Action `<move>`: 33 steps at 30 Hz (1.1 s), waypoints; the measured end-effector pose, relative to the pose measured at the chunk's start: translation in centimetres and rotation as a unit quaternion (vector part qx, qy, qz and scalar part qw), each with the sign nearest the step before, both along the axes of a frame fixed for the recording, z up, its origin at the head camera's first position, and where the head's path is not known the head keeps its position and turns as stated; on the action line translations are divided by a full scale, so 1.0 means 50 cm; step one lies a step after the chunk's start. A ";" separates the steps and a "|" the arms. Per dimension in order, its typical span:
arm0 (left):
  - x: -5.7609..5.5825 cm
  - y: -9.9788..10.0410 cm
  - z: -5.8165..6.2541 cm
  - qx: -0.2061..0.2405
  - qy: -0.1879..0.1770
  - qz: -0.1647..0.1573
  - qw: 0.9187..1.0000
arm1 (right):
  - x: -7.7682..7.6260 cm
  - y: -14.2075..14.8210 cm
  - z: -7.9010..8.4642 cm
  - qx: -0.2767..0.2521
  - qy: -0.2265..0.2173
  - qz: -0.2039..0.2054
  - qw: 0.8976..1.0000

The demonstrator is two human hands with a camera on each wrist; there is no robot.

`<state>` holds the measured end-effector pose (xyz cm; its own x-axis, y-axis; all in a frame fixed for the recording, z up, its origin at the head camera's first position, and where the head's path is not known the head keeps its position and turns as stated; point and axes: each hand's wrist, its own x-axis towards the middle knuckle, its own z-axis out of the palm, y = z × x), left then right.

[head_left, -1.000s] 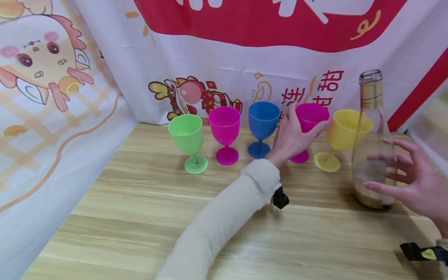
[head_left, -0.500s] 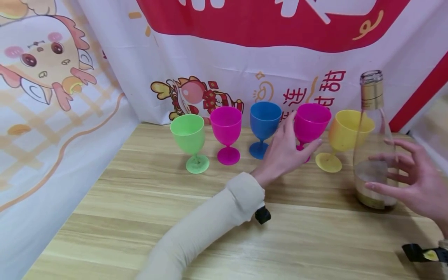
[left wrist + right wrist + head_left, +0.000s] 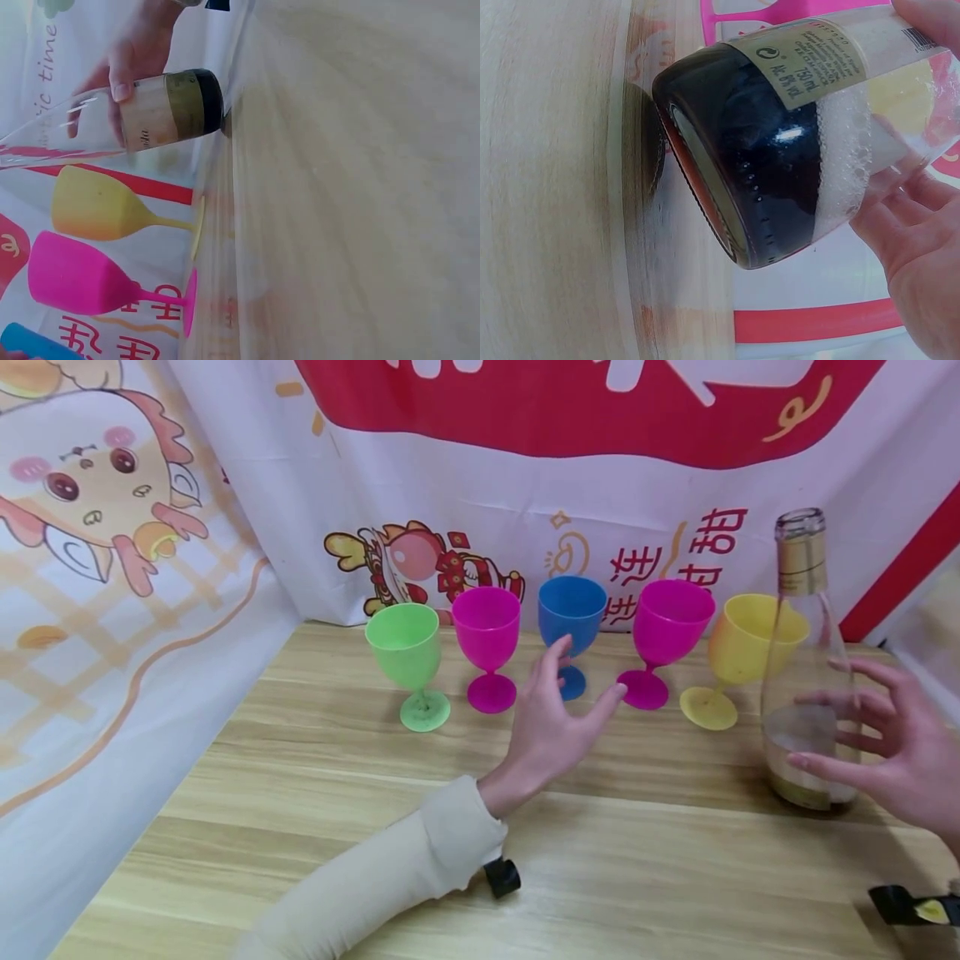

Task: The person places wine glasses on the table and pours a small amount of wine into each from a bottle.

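My left hand [image 3: 550,727] is in front of the blue goblet [image 3: 572,610], thumb and fingers apart and nothing between them. It partly covers the blue goblet's stem and foot. Right of it stands a magenta goblet [image 3: 671,622], then a yellow goblet [image 3: 750,639]. On the right, my right hand [image 3: 900,743] holds a clear glass wine bottle [image 3: 806,693], thumb on the near side and fingers behind the glass. In the right wrist view, dark liquid [image 3: 742,135] with foam on top fills the bottle's bottom. The bottle has no stopper in its mouth.
A green goblet [image 3: 405,647] and another magenta goblet [image 3: 486,627] stand at the left of the row. All the goblets stand on a wood-grain table [image 3: 337,777]. A printed cloth [image 3: 420,477] hangs close behind them.
My left hand has let go of the right-hand magenta goblet and drawn back toward the left and nearer. That goblet stays standing in the row. My right hand stays at the bottle.
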<state>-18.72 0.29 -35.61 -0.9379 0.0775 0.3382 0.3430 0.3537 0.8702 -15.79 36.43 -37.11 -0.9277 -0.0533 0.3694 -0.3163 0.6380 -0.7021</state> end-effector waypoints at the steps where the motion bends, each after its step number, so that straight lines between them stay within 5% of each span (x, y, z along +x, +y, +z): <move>1: 0.001 -0.005 -0.001 0.003 0.000 0.007 1.000 | 0.000 0.001 0.000 0.001 -0.001 0.000 1.000; 10: -0.026 -0.025 -0.005 -0.005 0.004 0.042 0.999 | 0.002 0.002 -0.001 0.003 0.009 0.008 1.000; 16: -0.049 -0.010 -0.001 -0.025 -0.024 0.053 0.998 | 0.005 0.000 0.000 0.006 -0.001 0.001 1.000; 33: -0.101 0.032 0.012 -0.020 -0.030 0.105 0.994 | 0.003 0.005 -0.002 0.009 -0.008 0.007 1.000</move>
